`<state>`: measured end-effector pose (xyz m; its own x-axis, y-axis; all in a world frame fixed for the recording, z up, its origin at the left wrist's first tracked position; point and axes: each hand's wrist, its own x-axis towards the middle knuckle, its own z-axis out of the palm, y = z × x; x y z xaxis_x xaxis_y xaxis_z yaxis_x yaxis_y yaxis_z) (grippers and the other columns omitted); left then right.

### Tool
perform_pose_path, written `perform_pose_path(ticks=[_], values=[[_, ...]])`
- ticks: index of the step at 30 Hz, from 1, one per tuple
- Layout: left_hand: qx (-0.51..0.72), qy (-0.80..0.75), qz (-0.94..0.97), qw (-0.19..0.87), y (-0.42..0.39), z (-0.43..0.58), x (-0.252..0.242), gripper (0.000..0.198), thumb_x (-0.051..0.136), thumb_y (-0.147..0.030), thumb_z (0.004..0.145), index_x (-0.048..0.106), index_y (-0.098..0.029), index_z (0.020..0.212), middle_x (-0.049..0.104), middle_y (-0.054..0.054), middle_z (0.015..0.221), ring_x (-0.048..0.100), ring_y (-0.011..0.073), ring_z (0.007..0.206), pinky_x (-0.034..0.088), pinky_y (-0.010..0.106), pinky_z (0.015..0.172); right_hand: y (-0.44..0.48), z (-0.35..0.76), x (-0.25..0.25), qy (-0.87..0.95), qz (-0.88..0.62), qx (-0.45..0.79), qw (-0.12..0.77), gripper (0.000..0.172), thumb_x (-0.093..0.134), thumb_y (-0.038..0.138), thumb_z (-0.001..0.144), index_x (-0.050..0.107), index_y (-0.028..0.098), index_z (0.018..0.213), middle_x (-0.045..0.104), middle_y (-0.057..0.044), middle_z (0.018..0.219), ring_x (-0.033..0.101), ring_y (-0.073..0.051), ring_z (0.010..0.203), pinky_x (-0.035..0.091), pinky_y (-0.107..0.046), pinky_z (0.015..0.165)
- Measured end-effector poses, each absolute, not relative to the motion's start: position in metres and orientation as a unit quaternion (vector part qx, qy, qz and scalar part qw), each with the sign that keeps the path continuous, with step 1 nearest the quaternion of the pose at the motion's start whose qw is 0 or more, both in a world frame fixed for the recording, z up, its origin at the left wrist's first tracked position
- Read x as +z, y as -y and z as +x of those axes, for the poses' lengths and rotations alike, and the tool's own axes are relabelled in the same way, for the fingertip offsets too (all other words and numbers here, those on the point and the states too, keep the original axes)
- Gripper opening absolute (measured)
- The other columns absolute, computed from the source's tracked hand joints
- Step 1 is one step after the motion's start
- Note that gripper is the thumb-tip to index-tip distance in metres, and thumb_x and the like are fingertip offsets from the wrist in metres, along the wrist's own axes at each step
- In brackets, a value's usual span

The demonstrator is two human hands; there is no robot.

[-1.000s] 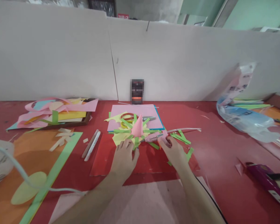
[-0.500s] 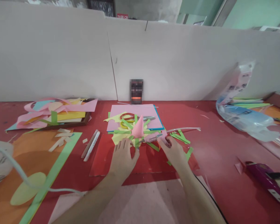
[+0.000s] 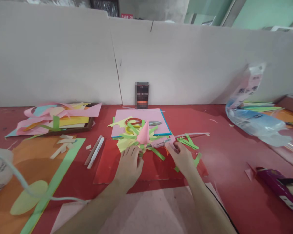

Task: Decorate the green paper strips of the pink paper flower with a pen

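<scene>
My right hand (image 3: 180, 157) is closed around a small pink glue gun (image 3: 162, 142), whose nozzle points left toward the base of a pink paper cone (image 3: 143, 133). The cone stands among green paper strips (image 3: 157, 152) and a yellow cut-out (image 3: 123, 143). My left hand (image 3: 129, 164) rests on a red sheet (image 3: 107, 165), its fingertips pressing the paper at the cone's foot. A clear glue stick (image 3: 194, 134) trails from the back of the gun.
Pink paper (image 3: 139, 114) with scissors (image 3: 134, 122) lies behind the cone. A tray of scraps (image 3: 61, 118) sits at the left, two pens (image 3: 95, 151) near it, an orange sheet (image 3: 26, 169) at front left. A plastic bag (image 3: 256, 122) and purple tool (image 3: 275, 187) are on the right.
My left hand has crept a little forward to the cone's base. The glue gun has shifted slightly up and left with my right hand.
</scene>
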<state>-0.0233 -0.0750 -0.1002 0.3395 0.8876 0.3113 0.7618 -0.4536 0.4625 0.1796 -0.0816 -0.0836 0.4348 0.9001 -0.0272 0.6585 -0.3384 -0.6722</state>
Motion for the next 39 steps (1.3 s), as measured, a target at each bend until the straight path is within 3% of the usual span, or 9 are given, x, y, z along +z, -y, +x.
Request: perform_pose_path(ticks=[4, 10, 24, 39], values=[[0.272, -0.515, 0.805, 0.113, 0.075, -0.024, -0.102, 0.019, 0.04, -0.009, 0.08, 0.049, -0.02, 0.092, 0.055, 0.005, 0.098, 0.05, 0.0219, 0.096, 0.04, 0.036, 0.081, 0.082, 0.181, -0.086, 0.502, -0.782, 0.194, 0.315, 0.038, 0.045, 0.059, 0.072, 0.053, 0.022, 0.074, 0.058, -0.001, 0.068, 0.05, -0.017, 0.059, 0.035, -0.025, 0.057], [0.276, -0.546, 0.785, 0.1, 0.072, -0.02, -0.104, 0.014, 0.052, -0.024, 0.079, 0.048, -0.019, 0.092, 0.055, 0.007, 0.095, 0.052, 0.0246, 0.092, 0.041, 0.04, 0.079, 0.083, 0.181, -0.085, 0.499, -0.782, 0.2, 0.315, 0.038, 0.045, 0.06, 0.072, 0.052, 0.022, 0.074, 0.057, -0.001, 0.068, 0.049, -0.017, 0.058, 0.035, -0.025, 0.056], [0.305, -0.54, 0.772, 0.138, 0.066, -0.025, -0.113, 0.016, 0.046, -0.009, 0.077, 0.048, -0.02, 0.088, 0.053, 0.004, 0.084, 0.054, 0.0203, 0.082, 0.045, 0.034, 0.073, 0.082, 0.18, -0.086, 0.496, -0.784, 0.2, 0.315, 0.038, 0.046, 0.06, 0.072, 0.052, 0.023, 0.073, 0.057, 0.0, 0.067, 0.052, -0.017, 0.062, 0.036, -0.025, 0.06], [0.311, -0.564, 0.744, 0.178, 0.064, -0.034, -0.113, 0.014, 0.046, -0.015, 0.081, 0.052, -0.022, 0.091, 0.06, 0.001, 0.081, 0.059, 0.0162, 0.071, 0.045, 0.026, 0.06, 0.082, 0.18, -0.084, 0.486, -0.792, 0.213, 0.302, 0.035, 0.046, 0.058, 0.072, 0.053, 0.024, 0.077, 0.062, -0.001, 0.073, 0.058, -0.019, 0.068, 0.037, -0.026, 0.061]])
